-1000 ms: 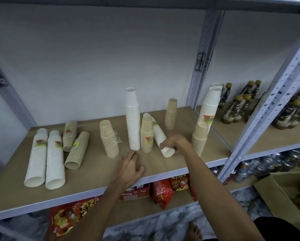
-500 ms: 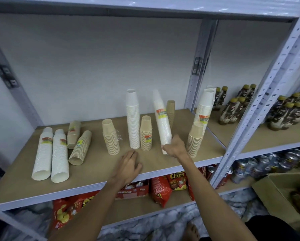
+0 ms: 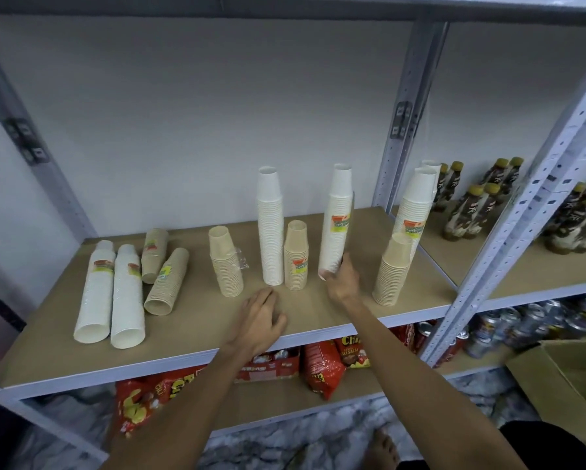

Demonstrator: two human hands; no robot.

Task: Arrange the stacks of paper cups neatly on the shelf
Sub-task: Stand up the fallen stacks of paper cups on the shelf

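My right hand (image 3: 343, 279) grips the base of a tall white cup stack (image 3: 336, 218) with a green-red label, holding it nearly upright on the wooden shelf (image 3: 200, 320). My left hand (image 3: 261, 320) rests flat on the shelf near its front edge, fingers apart. Upright to the left stand a tall white stack (image 3: 270, 228), a short tan labelled stack (image 3: 296, 256) and a tan stack (image 3: 225, 262). A tan stack (image 3: 394, 269) and a white stack (image 3: 415, 205) stand at the right. Two white stacks (image 3: 110, 293) and two tan stacks (image 3: 166, 266) lie on their sides at the left.
A grey metal upright (image 3: 408, 110) rises behind the shelf and another upright (image 3: 508, 239) stands at the front right. Dark bottles (image 3: 468, 212) fill the neighbouring shelf. Red snack bags (image 3: 322, 371) and cans (image 3: 529, 323) sit on the lower shelf. A cardboard box (image 3: 566, 381) is at the lower right.
My right hand has raised the labelled white stack from lying on the shelf to nearly upright and shifted it slightly right. My left hand has stayed put on the shelf.
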